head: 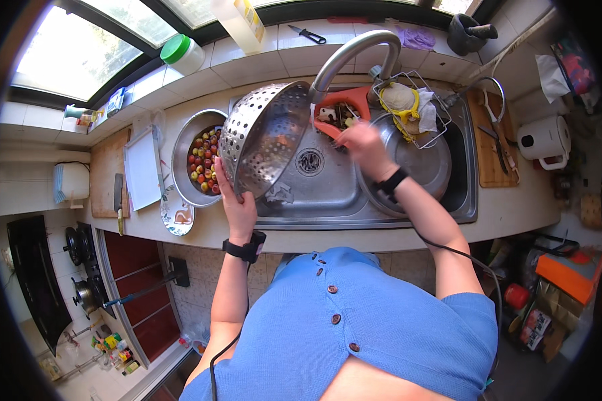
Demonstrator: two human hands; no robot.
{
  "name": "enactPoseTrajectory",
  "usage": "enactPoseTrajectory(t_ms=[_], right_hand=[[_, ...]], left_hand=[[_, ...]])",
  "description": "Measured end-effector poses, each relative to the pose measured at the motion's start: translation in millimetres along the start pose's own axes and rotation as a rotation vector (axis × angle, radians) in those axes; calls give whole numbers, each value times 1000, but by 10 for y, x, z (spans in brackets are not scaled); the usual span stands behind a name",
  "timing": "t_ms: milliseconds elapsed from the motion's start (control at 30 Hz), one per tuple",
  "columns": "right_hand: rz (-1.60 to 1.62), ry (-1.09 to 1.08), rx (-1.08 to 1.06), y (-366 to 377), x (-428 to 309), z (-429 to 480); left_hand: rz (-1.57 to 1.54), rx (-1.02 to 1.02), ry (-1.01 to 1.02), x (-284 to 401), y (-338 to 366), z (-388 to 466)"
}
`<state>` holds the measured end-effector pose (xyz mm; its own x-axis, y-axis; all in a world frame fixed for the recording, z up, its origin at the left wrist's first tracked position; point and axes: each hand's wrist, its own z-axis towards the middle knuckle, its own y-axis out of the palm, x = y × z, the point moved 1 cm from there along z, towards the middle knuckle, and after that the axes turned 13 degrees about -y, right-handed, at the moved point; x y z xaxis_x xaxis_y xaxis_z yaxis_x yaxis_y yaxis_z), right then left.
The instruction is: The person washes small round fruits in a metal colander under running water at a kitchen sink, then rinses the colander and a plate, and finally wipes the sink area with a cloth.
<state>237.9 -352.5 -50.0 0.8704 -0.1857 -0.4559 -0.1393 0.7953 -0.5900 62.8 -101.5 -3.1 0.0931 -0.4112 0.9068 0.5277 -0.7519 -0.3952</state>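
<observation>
My left hand (pixel 238 205) grips the rim of a perforated stainless-steel colander (pixel 248 120), which is tilted on its side over the left part of the sink (pixel 326 203). Inside the colander I make out only shine and reflections. Beside it on the counter, a metal bowl (pixel 180 170) holds many small red and yellow-green fruits (pixel 204 163), partly hidden by the colander. My right hand (pixel 368 150) is blurred at the front edge of an orange-red sink strainer basket (pixel 362 97) containing food scraps (pixel 338 113). Whether its fingers hold anything is unclear.
The faucet (pixel 353 42) arches over the sink, above the drain (pixel 309 162). A large round metal vessel (pixel 426 173) fills the right basin below a wire rack (pixel 439 133). Knives lie on the right cutting board (pixel 486 150); a cleaver (pixel 118 195) lies at left, near a patterned plate (pixel 170 220).
</observation>
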Motion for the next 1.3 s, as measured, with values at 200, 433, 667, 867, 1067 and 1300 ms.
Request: enactPoseTrajectory(t_ms=[200,433,667,867,1067,1300], right_hand=[[-266,485,244,-1198,1558,314],[128,975,-263,-1045,2784,439],[274,863,-439,-1052,2759,629],[-85,484,-187,-1358,1726,775],[428,471,-61,-682,-126,69],[1087,1264,85,403,-787,-621]], left_hand=[[203,82,70,-32,-159,-94],[367,172,297,23,-257,-305],[412,1,207,-82,-228,-625],[455,10,-60,-208,45,-681],[25,61,-368,-345,166,-714],[-602,-146,-750,-432,196,-522]])
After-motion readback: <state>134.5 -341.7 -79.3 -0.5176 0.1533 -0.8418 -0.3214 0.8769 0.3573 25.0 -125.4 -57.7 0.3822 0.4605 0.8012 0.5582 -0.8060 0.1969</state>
